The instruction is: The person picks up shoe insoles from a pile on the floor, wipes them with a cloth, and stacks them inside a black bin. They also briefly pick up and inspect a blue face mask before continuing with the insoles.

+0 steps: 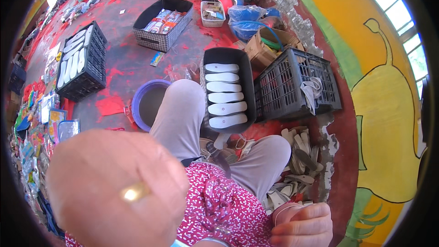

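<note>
My left hand (116, 187) is very close to the camera and badly blurred, with a gold ring on one finger. Its fingertips are hidden, so its grip does not show. Low on the right, my right hand (304, 224) is closed with fingers curled together; whatever it may hold is hidden. A thin bracelet circles that wrist. Beyond my knees is a dark fabric bin (227, 56) with several white shoe insoles (226, 97) laid in a row. Beside my right leg, a pile of loose soles and insoles (299, 155) lies on the floor.
A purple-rimmed basin (136, 105) stands by my left knee. A black crate (292, 87) sits near the painted wall (384, 128). Another crate (93, 75) with insoles is at left. Farther off are a checked bin (155, 41) of packets and a small white basket (213, 22).
</note>
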A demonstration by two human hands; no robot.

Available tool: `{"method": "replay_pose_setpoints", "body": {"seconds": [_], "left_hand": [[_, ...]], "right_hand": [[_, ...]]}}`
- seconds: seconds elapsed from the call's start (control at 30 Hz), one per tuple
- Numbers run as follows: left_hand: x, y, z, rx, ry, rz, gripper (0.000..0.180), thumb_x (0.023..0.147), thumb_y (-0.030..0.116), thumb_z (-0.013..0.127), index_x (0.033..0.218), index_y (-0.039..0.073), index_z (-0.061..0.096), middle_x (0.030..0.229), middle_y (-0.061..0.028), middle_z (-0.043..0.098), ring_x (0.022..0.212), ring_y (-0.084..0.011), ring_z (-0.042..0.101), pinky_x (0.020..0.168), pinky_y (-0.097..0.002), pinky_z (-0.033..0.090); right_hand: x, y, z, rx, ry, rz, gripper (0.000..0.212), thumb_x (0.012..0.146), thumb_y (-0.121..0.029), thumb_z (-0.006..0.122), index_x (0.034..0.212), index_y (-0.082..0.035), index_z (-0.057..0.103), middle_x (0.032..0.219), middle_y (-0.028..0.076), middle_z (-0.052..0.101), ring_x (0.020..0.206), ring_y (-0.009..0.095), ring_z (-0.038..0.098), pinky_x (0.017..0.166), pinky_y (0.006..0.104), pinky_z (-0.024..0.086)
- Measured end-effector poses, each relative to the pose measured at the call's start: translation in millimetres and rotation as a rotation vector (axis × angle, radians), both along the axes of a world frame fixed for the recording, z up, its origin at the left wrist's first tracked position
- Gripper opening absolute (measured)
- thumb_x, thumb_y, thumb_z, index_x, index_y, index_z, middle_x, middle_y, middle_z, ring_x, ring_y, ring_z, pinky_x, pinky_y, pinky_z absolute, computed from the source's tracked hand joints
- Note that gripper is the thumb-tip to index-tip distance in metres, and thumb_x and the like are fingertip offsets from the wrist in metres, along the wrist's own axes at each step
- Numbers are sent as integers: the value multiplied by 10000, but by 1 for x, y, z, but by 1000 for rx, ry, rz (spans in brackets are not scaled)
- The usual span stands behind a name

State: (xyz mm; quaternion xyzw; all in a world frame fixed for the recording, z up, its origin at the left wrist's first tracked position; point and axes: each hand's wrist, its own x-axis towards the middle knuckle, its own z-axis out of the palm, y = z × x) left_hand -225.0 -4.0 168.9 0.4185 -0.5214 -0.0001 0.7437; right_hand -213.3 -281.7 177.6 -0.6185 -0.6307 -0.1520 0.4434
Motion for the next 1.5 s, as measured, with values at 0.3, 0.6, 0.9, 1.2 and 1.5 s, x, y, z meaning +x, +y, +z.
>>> {"method": "replay_pose_setpoints", "body": {"seconds": [0.3, 0.6, 0.9, 1.2, 1.5], "left_hand": [[-10, -6, 7, -10, 130, 130, 264, 881, 164, 598, 841, -85, 522, 599, -214, 591, 433, -253, 572, 352, -295, 422], [-5, -5, 8, 61, 99, 130, 272, 880, 186, 600, 828, -66, 512, 618, -214, 608, 453, -263, 596, 378, -297, 452], [-4, 0, 14, 29, -66, 134, 185, 836, 90, 609, 804, -83, 553, 655, -240, 616, 511, -284, 616, 417, -306, 462], [5, 3, 7, 68, -132, 112, 150, 799, 49, 620, 817, -91, 571, 685, -244, 610, 542, -289, 605, 451, -307, 454], [18, -12, -2, 151, -380, 346, 153, 809, 60, 609, 840, -84, 568, 718, -233, 608, 581, -286, 596, 488, -312, 449]], "right_hand": [[4, 9, 0, 141, -214, 105, 36, 718, -55, 606, 715, -39, 638, 698, 68, 655, 637, 143, 616, 534, 240, 422], [3, 19, -9, 342, -138, 130, 57, 720, -36, 593, 689, -45, 640, 737, 98, 666, 555, 131, 534, 520, 232, 403], [9, 11, -10, 108, -144, 221, 99, 761, -40, 556, 769, -21, 654, 774, 106, 663, 667, 178, 608, 544, 259, 429], [16, 14, -19, -89, -54, 261, 124, 808, -78, 545, 834, -13, 647, 807, 106, 639, 763, 214, 645, 593, 263, 474], [16, -4, -58, -84, 73, -42, 147, 718, -98, 641, 811, 15, 626, 776, 102, 608, 693, 223, 620, 550, 289, 483]]}}
